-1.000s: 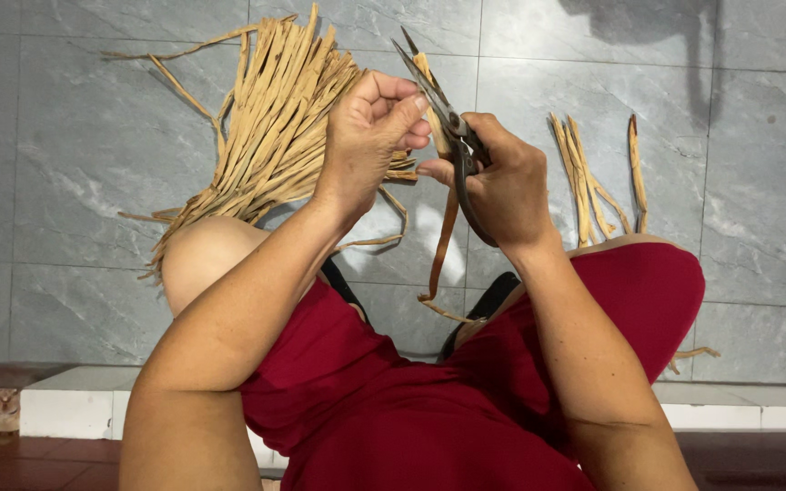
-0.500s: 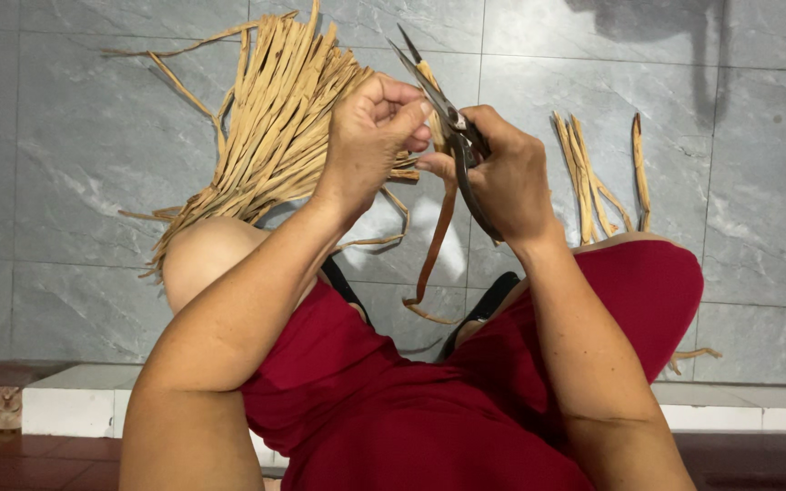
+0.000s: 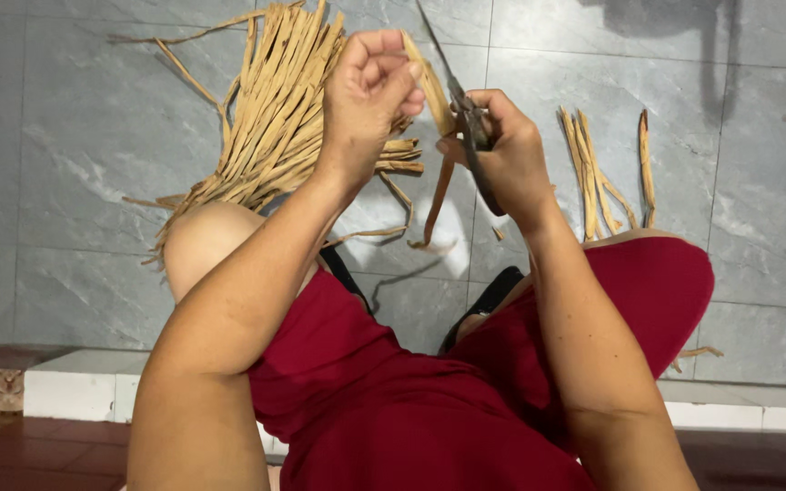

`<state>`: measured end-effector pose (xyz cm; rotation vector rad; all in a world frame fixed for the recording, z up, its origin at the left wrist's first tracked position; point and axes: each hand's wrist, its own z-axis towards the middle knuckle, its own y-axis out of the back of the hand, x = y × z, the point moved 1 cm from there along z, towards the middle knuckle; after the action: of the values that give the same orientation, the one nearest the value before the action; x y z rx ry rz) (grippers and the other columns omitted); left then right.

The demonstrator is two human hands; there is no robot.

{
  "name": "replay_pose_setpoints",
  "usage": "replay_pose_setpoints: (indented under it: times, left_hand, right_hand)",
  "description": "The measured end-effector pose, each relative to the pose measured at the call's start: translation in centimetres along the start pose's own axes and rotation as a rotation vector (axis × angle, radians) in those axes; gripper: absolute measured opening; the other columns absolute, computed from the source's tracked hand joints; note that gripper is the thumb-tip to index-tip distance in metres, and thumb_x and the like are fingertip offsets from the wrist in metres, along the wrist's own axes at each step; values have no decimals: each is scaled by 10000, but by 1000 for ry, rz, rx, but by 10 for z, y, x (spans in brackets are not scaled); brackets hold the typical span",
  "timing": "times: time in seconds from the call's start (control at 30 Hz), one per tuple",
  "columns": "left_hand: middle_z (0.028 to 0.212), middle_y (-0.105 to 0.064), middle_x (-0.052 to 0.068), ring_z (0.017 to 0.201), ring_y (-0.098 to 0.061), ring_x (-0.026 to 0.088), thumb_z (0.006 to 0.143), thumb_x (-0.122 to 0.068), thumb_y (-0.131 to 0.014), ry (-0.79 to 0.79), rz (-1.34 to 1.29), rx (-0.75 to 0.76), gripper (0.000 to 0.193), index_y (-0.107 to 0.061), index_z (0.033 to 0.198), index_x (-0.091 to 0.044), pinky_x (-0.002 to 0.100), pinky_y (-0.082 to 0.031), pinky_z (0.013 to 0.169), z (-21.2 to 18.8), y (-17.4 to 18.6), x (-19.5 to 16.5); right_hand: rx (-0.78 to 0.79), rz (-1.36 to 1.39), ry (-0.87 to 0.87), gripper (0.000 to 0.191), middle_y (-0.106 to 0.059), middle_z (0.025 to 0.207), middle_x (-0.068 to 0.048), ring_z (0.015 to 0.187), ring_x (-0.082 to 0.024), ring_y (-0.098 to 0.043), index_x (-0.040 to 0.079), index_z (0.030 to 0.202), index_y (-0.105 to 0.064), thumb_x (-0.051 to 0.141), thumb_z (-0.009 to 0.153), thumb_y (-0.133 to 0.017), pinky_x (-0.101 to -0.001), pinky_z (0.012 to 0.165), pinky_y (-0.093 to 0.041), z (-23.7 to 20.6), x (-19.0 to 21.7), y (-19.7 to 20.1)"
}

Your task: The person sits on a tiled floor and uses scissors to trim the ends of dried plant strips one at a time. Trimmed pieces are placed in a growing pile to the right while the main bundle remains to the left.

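My left hand (image 3: 370, 86) is closed around the upper end of a tan dried-leaf strip (image 3: 440, 191), which hangs down between my hands and curls at its lower end. My right hand (image 3: 502, 150) grips a pair of dark metal scissors (image 3: 466, 118); the blades point up and to the left beside the strip's top. Both hands are raised above my knees, over the grey tiled floor.
A big fan-shaped pile of tan strips (image 3: 270, 127) lies on the floor tiles (image 3: 84, 136) behind my left knee. A smaller bunch of strips (image 3: 593, 168) lies to the right, above my red-clad right knee (image 3: 657, 282). A white step edge (image 3: 75, 391) runs below.
Both hands have risen slightly with the strip and scissors. The hanging strip has swung a little and the scissor blades sit closer to its top.
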<state>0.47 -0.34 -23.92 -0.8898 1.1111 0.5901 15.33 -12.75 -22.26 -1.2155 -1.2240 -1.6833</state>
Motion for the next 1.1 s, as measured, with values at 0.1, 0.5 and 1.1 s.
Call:
replay_pose_setpoints:
  times: [0.1,0.5,1.1]
  left_hand:
    - [995,-687,37,835,-666,95,1048,-70,-653,-25,-23,16,172,-578,1195,-26,242,-578,745,0,-3,4]
    - [715,-740,47,629,-699,136,978,-310,-710,156,779,-121,290,-709,842,-55,302,-553,602,54,48,84]
    - [1403,-554,229,1223,-582,405,893,-109,-610,342,1682,497,299,-735,1160,-62,489,-472,1049,23,85,224]
  right_hand:
    - [-15,148,-163,176,-781,871,-12,744,-102,-719,80,1158,-667,56,991,-717,-269,592,-513,1,-7,5]
    - [-438,-364,-65,398,-688,1214,-104,1072,-196,-741,15,1264,-570,-209,940,-516,-326,898,-627,-87,-81,243]
    - [-253,-127,-175,422,-693,1207,-97,1127,-180,-711,5,1212,-647,-247,914,-488,-337,945,-607,-28,-14,139]
